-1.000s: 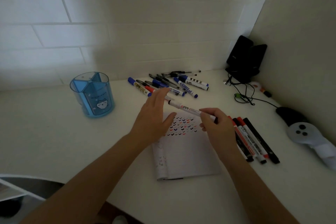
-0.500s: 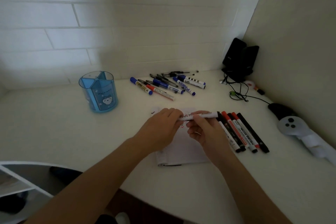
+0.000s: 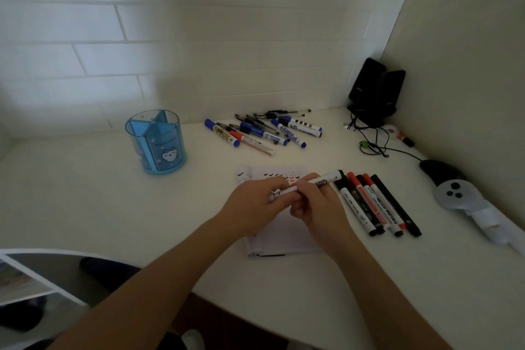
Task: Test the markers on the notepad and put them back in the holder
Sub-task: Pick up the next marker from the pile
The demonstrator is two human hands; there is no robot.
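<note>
White brick walls meet at a corner above a pale desk [image 3: 85, 207], seen from the single head view. A notepad [image 3: 284, 239] covered in small check marks is laid flat near the front edge, so that strokes can be made close to the body. Just to its right, a row of red and black markers [image 3: 377, 207] is lined up side by side, seemingly set apart from a loose pile of pens and markers [image 3: 261, 132] left further back near the wall. The blue holder [image 3: 156, 141], divided into compartments, is stood well to the left and looks empty, so returning anything to it is judged not yet begun.

Above the notepad, a white marker [image 3: 315, 182] with a black end is held level between both hands. The left hand [image 3: 252, 207] is closed around its left end, fingers curled over the barrel; the right hand [image 3: 318, 207] is pinched on the middle. The pose suggests a cap being pulled off or pressed on, though which cannot be told. Both forearms are stretched forward from the lower edge, converging over the pad.
</note>
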